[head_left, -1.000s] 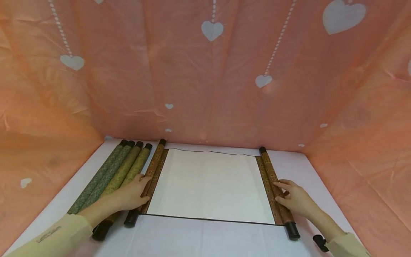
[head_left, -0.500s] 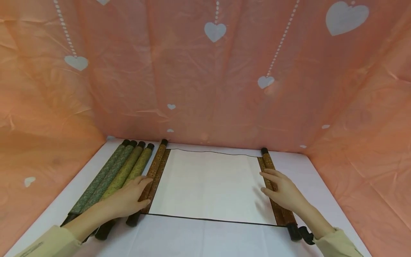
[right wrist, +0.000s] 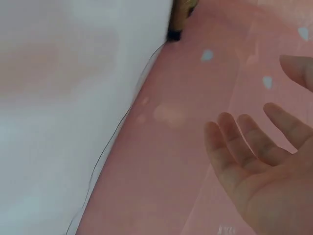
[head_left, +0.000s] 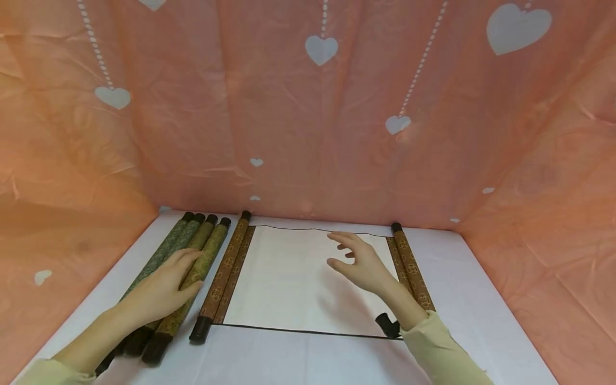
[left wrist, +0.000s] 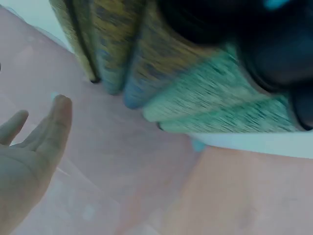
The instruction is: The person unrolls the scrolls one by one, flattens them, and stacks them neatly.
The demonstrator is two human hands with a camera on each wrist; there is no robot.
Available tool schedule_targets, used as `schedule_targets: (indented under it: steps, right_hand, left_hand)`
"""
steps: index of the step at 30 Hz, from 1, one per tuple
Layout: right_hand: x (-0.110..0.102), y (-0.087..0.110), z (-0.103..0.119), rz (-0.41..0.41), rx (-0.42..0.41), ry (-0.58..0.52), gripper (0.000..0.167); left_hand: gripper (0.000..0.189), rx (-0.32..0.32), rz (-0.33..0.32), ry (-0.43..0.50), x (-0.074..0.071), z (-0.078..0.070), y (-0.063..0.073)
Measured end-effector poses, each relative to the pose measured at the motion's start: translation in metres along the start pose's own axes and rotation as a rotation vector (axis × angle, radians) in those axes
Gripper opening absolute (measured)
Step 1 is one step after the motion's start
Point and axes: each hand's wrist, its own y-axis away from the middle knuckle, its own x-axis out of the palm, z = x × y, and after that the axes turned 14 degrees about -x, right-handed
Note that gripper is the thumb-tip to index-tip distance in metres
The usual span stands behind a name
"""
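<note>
An unrolled hanging scroll with blank white paper (head_left: 284,278) lies flat, with a brown patterned roll at its left side (head_left: 223,278) and another at its right side (head_left: 417,272). Over the right half of the paper hovers my right hand (head_left: 364,266), fingers loosely spread and holding nothing; its shadow falls on the sheet. My left hand (head_left: 156,291) is above several rolled green and yellow-green scrolls (head_left: 212,254), its fingers extended and overlapping them in the head view. The left wrist view shows these rolled scrolls (left wrist: 210,83) with black end knobs beside the empty left hand (left wrist: 34,156).
White cloth (head_left: 269,361) covers the table. A pink-orange curtain with white hearts (head_left: 308,133) encloses it at the back and both sides. A black wrist-worn device (head_left: 387,325) shows by the right forearm.
My right hand has let go of the right brown roll and moved left over the paper. My left hand has left the left brown roll and shifted left over the green scrolls.
</note>
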Motion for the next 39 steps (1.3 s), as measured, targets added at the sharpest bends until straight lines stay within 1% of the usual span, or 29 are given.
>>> schedule_targets:
  steps: [3,6,11,15,18,22,24,26,32,34,36,39]
  right_hand:
    - [0.02,-0.018,0.01,-0.007,-0.005,-0.071,0.054]
    - [0.04,-0.036,0.019,0.003,0.004,-0.154,0.054]
    - [0.074,-0.063,0.03,0.05,0.061,-0.267,0.054]
    - [0.101,-0.08,0.036,0.116,0.104,-0.295,0.053]
    - [0.122,-0.091,0.041,0.174,0.094,-0.289,0.053]
    - [0.147,-0.102,0.049,0.248,0.08,-0.309,0.054]
    - [0.159,-0.106,0.054,0.28,0.091,-0.33,0.055]
    - [0.169,-0.11,0.059,0.298,0.109,-0.358,0.056]
    - [0.197,-0.114,0.078,0.365,0.16,-0.348,0.059]
    - [0.204,-0.114,0.082,0.374,0.18,-0.357,0.061]
    - [0.21,-0.113,0.086,0.36,0.204,-0.388,0.062]
    - [0.216,-0.111,0.089,0.321,0.261,-0.42,0.063]
  left_hand:
    - [0.064,-0.015,-0.019,0.021,-0.005,0.016,-0.003]
    - [0.062,-0.038,-0.024,0.043,-0.007,0.031,-0.008]
    - [0.058,-0.094,0.0,0.052,-0.005,0.052,-0.016]
    - [0.051,-0.104,0.023,0.051,0.0,0.064,-0.02]
    - [0.047,-0.093,0.024,0.038,0.004,0.07,-0.022]
    - [0.046,-0.06,0.023,0.019,0.009,0.075,-0.023]
    - [0.046,-0.048,0.025,0.004,0.01,0.076,-0.024]
    - [0.047,-0.053,0.034,-0.001,0.011,0.076,-0.025]
    - [0.05,-0.099,0.101,-0.009,0.009,0.072,-0.026]
    - [0.051,-0.107,0.118,-0.007,0.008,0.07,-0.026]
    - [0.053,-0.104,0.134,0.002,0.008,0.069,-0.026]
    - [0.054,-0.08,0.124,-0.009,0.009,0.068,-0.026]
